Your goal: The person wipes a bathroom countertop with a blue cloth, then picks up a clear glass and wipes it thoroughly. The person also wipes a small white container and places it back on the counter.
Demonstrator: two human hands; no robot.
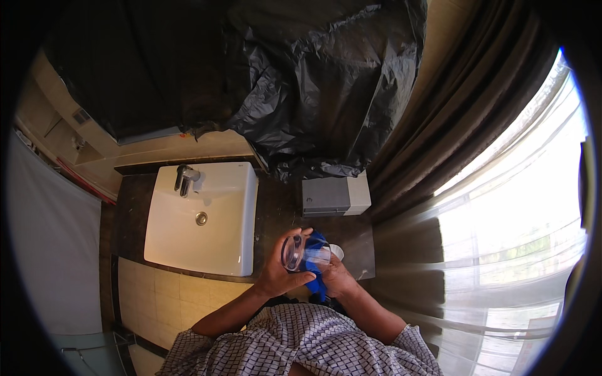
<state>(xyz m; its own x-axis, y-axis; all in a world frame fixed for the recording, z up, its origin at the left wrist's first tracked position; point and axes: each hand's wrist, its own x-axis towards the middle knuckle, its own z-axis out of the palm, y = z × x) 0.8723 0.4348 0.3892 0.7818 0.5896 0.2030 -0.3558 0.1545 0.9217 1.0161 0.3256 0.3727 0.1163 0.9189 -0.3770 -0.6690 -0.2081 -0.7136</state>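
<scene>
A clear drinking glass lies sideways between my hands, above the dark countertop's front edge. My left hand wraps around its thick base end, with the thumb below. At the glass's other end is my right hand, holding a blue cloth against it. Part of the cloth shows through the clear wall, and a tail of it hangs down towards my patterned shirt. Just behind my right hand a small round white object is partly hidden on the counter.
Left of my hands, a white rectangular washbasin with a chrome faucet sits on the dark countertop. A grey and white box stands at the back. Black plastic sheeting hangs above; curtains are at the right.
</scene>
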